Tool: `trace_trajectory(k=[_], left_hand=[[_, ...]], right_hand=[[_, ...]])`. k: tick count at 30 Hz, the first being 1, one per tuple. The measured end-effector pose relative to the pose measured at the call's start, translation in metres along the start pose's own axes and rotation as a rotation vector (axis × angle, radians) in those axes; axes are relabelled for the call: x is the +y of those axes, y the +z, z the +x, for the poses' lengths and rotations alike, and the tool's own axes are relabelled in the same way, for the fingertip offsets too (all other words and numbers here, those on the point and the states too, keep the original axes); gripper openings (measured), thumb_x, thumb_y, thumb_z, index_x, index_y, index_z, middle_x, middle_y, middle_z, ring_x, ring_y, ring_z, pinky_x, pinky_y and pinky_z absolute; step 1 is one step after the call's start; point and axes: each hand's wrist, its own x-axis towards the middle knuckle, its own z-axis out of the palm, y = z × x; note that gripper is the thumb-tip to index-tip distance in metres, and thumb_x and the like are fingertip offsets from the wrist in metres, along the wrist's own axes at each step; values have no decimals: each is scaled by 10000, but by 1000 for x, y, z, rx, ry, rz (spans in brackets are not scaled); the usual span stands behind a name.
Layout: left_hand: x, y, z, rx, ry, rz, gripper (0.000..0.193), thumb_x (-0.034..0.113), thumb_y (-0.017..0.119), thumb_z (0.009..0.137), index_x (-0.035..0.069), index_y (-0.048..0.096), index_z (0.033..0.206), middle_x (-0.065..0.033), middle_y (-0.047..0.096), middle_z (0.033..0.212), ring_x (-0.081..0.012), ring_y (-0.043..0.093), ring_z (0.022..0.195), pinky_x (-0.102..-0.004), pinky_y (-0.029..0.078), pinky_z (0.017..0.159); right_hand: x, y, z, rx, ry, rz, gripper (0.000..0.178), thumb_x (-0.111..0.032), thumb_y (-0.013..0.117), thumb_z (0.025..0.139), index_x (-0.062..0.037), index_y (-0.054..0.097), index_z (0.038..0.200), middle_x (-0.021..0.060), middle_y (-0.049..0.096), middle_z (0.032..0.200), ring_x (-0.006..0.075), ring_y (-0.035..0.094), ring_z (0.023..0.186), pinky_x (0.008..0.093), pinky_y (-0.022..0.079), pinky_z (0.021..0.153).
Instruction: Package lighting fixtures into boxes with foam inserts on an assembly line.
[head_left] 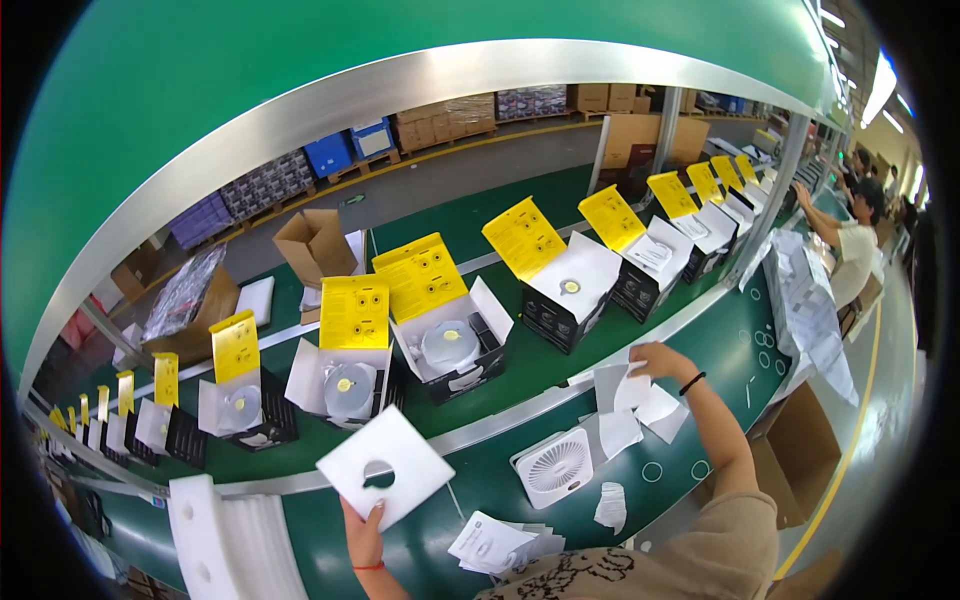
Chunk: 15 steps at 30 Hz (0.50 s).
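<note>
My left hand grips the lower edge of a square white foam sheet with a keyhole-shaped cutout, tilted above the bench in front of the open boxes. My right hand is farther out to the right, its fingers closed on the top of a white paper sheet. Under it, several white and grey sheets lie fanned out. A white slatted fan grille rests just left of those sheets. Nearer me lies a spread pile of printed booklets.
Open black boxes with yellow lids, such as this box, line the green belt. Stacked white foam stands at lower left. An open carton sits at right. Another person works farther right. A metal post rises there.
</note>
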Motion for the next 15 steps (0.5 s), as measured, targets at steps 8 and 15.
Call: trace_trajectory(k=[8, 15], left_hand=[[41, 42, 17, -188, -32, -50, 612, -86, 535, 748, 35, 188, 1238, -131, 409, 1133, -245, 509, 996, -394, 533, 735], [34, 49, 8, -149, -20, -111, 590, -60, 560, 753, 22, 240, 1242, -117, 430, 1140, -182, 461, 1059, -299, 439, 860]], right_hand=[[-111, -95, 48, 812, -407, 51, 198, 18, 571, 706, 7, 599, 902, 134, 626, 918, 233, 604, 771, 285, 467, 697], [-179, -18, 79, 446, -454, -54, 240, -66, 566, 776, -25, 542, 1011, 139, 582, 970, 261, 553, 945, 325, 436, 823]])
